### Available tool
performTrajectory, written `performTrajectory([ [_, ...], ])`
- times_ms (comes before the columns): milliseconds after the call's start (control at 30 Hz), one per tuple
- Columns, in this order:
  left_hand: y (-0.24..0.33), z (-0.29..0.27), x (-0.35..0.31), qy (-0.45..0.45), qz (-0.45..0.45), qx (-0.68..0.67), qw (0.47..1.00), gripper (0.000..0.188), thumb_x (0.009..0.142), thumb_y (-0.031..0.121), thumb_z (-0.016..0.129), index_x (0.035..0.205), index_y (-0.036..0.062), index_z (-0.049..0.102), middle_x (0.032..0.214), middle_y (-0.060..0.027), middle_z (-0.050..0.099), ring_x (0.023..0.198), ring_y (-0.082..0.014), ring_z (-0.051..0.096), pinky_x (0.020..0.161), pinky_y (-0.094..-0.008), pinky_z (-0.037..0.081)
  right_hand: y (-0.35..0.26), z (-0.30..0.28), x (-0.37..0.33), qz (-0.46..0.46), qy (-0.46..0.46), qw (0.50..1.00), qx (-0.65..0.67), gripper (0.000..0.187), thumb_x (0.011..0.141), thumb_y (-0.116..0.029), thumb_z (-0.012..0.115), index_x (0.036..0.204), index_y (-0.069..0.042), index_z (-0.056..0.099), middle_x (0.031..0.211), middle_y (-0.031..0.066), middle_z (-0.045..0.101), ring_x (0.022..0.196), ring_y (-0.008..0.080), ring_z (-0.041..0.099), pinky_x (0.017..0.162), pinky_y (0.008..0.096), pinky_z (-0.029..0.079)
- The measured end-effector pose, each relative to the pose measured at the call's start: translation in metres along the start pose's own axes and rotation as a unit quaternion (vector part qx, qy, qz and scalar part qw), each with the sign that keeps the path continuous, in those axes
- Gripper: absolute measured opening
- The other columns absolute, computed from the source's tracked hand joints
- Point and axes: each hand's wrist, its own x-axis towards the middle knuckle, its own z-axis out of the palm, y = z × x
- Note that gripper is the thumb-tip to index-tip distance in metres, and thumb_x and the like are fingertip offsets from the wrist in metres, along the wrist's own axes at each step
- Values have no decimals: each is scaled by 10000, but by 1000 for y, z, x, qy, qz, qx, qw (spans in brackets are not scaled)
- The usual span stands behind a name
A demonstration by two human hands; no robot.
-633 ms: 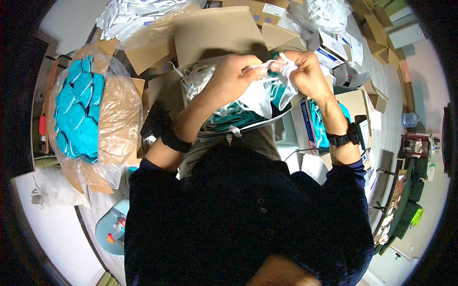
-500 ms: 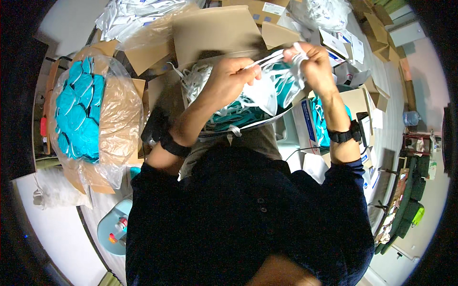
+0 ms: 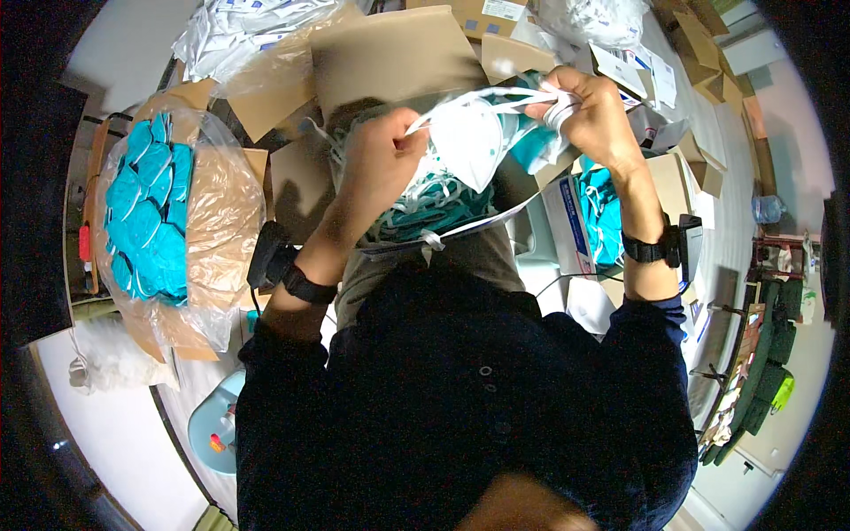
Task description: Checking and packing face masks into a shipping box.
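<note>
Over an open cardboard box [image 3: 390,49], a white cup-shaped face mask [image 3: 467,146] hangs between my hands by its white straps. My left hand [image 3: 379,157] pinches one end of the straps. A bunch of strap loops [image 3: 558,111] is gathered in the closed fingers of my right hand [image 3: 598,115], and teal masks [image 3: 535,146] dangle beneath it. Inside the box, below the hanging mask, lies a tangled heap of teal masks [image 3: 434,208] with white straps. How many masks hang from my right hand cannot be told.
To the left, a plastic-lined carton [image 3: 226,212] holds stacked teal masks [image 3: 146,212]. A smaller white-and-blue box [image 3: 567,226] with teal masks stands at the right. White packets [image 3: 248,35] lie at the far left. A light-blue stool [image 3: 208,434] carries small items.
My left hand has moved left, away from my right hand, stretching the straps. The white mask now hangs more openly between them, and my right hand has shifted slightly right.
</note>
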Motion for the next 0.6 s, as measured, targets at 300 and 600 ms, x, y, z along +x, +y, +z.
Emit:
performTrajectory([
  [300,6,-1,2,-86,3,-62,994,477,749,75,744,1189,63,563,1124,-89,624,938,-225,640,710,-307,533,-1,20,-26,-11,235,954,188,114,874,-101,656,951,-46,720,835,7,687,770,70,574,705,221,455],
  [600,-13,-8,32,-134,37,-85,987,213,751,34,657,963,26,661,961,-125,682,834,-175,673,717,-278,528,34,-45,-39,-105,279,898,323,320,976,-268,491,979,13,644,995,125,663,909,192,616,803,318,484],
])
